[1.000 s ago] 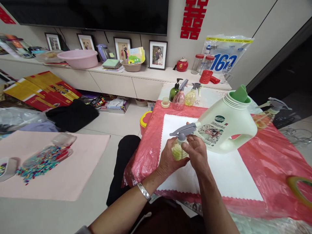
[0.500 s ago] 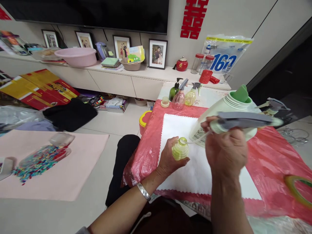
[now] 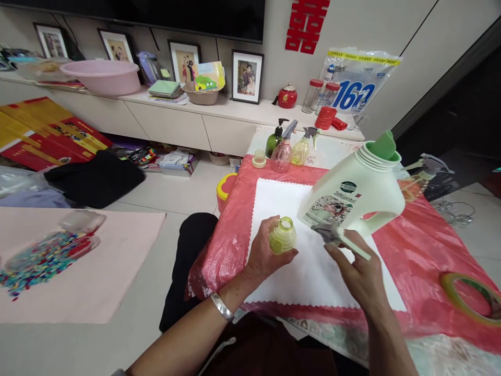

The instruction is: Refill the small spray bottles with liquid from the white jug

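Yellow bottle [image 3: 283, 238] is held over the white sheet [image 3: 305, 284] by the curled left hand [image 3: 261, 257]. To its right, the spray top [image 3: 332, 234] is gripped by the bent right hand [image 3: 367, 275]. The hands are held apart.

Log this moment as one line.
left hand: holds open bottle | right hand: holds spray top | jug: near right hand

Pink basin [image 3: 105, 77] — framed photos [image 3: 248, 78] — red pot [image 3: 287, 98]
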Demonstrator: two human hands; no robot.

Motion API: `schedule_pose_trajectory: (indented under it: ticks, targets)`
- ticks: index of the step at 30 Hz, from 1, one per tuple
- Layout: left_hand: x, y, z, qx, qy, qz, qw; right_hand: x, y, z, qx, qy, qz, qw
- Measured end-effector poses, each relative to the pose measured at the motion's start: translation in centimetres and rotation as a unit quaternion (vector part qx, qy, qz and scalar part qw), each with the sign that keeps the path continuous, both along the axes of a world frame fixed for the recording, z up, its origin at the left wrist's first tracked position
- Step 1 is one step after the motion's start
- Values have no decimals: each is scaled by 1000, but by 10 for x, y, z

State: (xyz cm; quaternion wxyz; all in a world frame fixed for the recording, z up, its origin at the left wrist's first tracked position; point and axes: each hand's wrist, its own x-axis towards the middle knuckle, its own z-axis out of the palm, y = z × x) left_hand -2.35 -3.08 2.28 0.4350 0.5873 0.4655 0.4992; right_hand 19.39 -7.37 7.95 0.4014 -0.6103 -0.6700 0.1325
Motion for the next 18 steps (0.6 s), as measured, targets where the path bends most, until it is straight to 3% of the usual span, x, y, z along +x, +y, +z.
schedule_pose_trajectory:
  ticks: [4, 10, 15, 18]
  targets:
    - [0, -2, -2, 0, -20, -4, 1000, 8, 2, -20, -66, -60, 41, 995]
    - [1, -1, -3, 12, -26, -3, 1000, 11, 13, -24, -118, -84, 97, 985]
    - [0, -1, -1, 10, -23, 4, 1000, 12, 10, -19, -94, -86, 98, 987]
    - [0, -1, 1, 5, -28, 0, 1000, 17, 2, -11, -22, -70, 19, 997]
